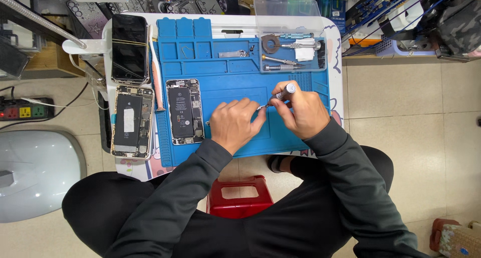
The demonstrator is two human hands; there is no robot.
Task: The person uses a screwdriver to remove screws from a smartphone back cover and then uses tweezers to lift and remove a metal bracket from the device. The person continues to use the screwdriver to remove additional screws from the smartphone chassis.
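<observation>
A slim silver screwdriver [283, 93] with a rounded grey cap sits in the right hand [300, 112], its shaft slanting down and to the left towards the left hand [235, 123]. The tip meets a tiny metal part [262, 106] pinched at the left fingertips; the part is too small to tell what it is. Both hands hover close together over the blue work mat [225, 87] on the surface, knuckles up, wrists bent inward, the dark sleeves running back to the person's lap. The right hand is closed round the screwdriver's handle, thumb and forefinger near its top. The left hand is narrowly curled, fingers pressed together on the small part.

Just to the left of the left hand lies an opened phone [184, 111], its black battery and boards exposed. Further left lie a second opened phone [132, 121] and, above it, a dark screen panel [129, 47]. Beyond the right hand stands a clear tray [288, 17] with more tools in it.
</observation>
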